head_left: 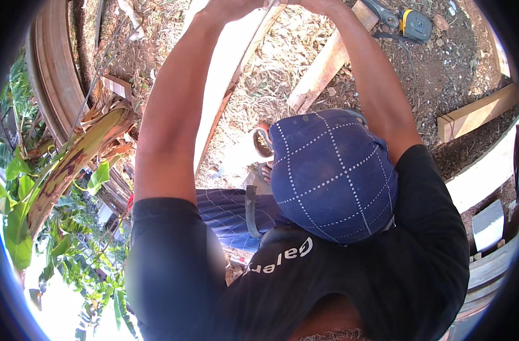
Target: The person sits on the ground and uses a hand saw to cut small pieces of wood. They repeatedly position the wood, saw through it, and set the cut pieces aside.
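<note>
Both my arms stretch toward the top edge, where my hands are partly cut off. My left hand (232, 8) is at the upper end of a long, sunlit board (217, 74), glaring white with a brown edge. My right hand (319, 4) is just right of that edge. A thin, dark line runs between the hands along the board's edge; I cannot make out what it is. The fingers of both hands are mostly out of the picture, so any grip is hidden. My bent knee in blue checked cloth (333, 176) rises between my arms.
A wooden plank (322, 77) lies beside my right forearm. Beyond are a yellow and black tape measure (417, 25) and a dark-handled tool (382, 12). At right lies a short timber (478, 112). A plant stem (72, 170) and leaves stand left, near a curved brown rail (55, 68).
</note>
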Tool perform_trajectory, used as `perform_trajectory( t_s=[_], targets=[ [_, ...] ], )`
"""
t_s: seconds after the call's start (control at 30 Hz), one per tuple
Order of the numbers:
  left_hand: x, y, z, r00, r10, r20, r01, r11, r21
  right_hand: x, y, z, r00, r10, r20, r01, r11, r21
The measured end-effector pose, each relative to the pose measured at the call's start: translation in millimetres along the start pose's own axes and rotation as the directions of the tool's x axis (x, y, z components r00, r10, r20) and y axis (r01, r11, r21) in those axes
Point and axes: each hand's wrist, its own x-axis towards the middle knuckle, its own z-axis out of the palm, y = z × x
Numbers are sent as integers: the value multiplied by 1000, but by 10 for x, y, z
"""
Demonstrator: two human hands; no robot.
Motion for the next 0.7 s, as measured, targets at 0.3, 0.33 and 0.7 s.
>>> perform_trajectory(
  t_s=[0.3, 0.33, 0.7],
  targets=[
    [8, -5, 69, 998, 3, -66, -6, 999, -50, 18, -205, -113, 986, 142, 91, -155, 976, 154],
    [7, 38, 72, 997, -19, -76, 12, 996, -91, 4, -229, -129, 984, 155, 92, -168, 974, 153],
    [-673, -8, 338, 891, 1, -453, 29, 998, 60, 56, -88, -70, 967, 229, 116, -252, 931, 263]
  ],
)
